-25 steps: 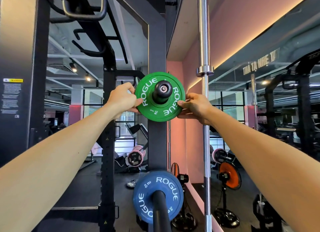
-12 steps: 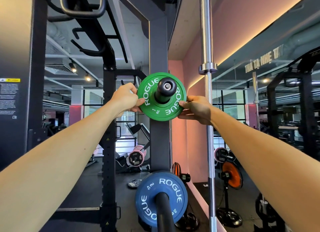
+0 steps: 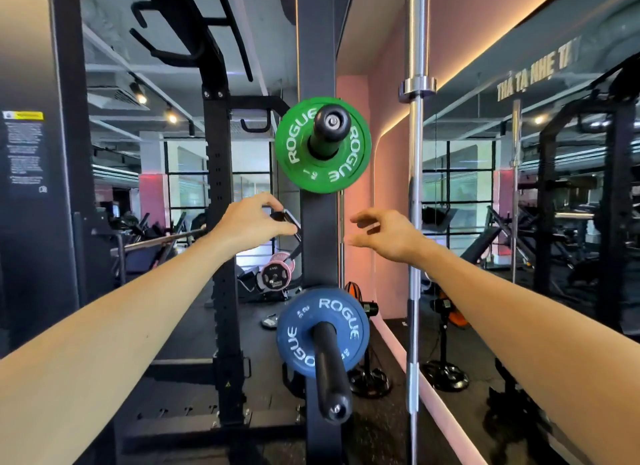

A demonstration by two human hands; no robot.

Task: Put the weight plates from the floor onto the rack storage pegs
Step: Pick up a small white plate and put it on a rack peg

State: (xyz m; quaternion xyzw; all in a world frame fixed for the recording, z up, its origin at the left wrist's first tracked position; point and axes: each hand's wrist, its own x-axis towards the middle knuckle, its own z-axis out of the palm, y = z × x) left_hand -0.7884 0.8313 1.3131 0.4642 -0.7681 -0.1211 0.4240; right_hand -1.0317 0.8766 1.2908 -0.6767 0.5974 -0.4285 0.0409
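Observation:
A green Rogue weight plate (image 3: 320, 170) hangs on the upper black storage peg (image 3: 330, 125) of the rack upright (image 3: 318, 229), pushed back against it. Lower down, a blue Rogue plate (image 3: 301, 333) sits on the lower peg (image 3: 329, 367). My left hand (image 3: 251, 222) hovers below and left of the green plate, fingers loosely curled and holding nothing. Just right of the upright, my right hand (image 3: 384, 234) is also empty, its fingers relaxed. Neither hand touches a plate.
A chrome barbell (image 3: 414, 222) stands upright just right of my right hand. A mirror wall (image 3: 519, 187) runs along the right. A second rack upright (image 3: 221, 256) stands at left, with a pink-rimmed plate (image 3: 276, 274) behind it and a small plate (image 3: 270, 320) on the floor.
Both hands let go of the green plate and dropped down away from it. The plate stays on the upper peg.

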